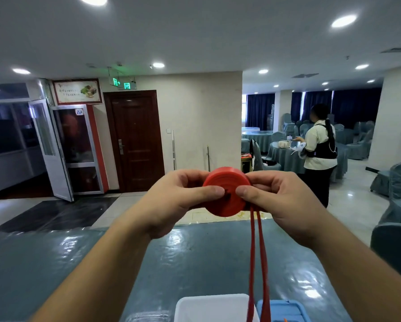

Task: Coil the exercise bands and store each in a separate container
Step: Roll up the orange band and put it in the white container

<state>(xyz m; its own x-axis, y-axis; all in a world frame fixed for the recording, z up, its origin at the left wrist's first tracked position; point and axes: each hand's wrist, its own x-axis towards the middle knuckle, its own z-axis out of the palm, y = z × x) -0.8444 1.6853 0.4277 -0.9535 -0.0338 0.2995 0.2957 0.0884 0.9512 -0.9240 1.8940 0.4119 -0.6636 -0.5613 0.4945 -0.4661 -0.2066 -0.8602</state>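
Head view is showing both hands raised above the far edge of the table (195, 263), holding a red exercise band (226, 191) that is mostly wound into a thick, flat coil. The left hand (171, 201) is gripping the coil from its left side, thumb lying across the near face and fingers curling behind. The right hand (280, 198) is gripping the right side the same way, its thumb pressing near the coil's centre, almost meeting the left thumb. Two loose strands of the band are hanging from the coil's lower right, dropping down toward the near edge of the table. There, a white container (214, 307) is sitting just beside a blue container (285, 310), and the strands are passing between them. Across the room, another person (320, 149) is standing at a round covered table.
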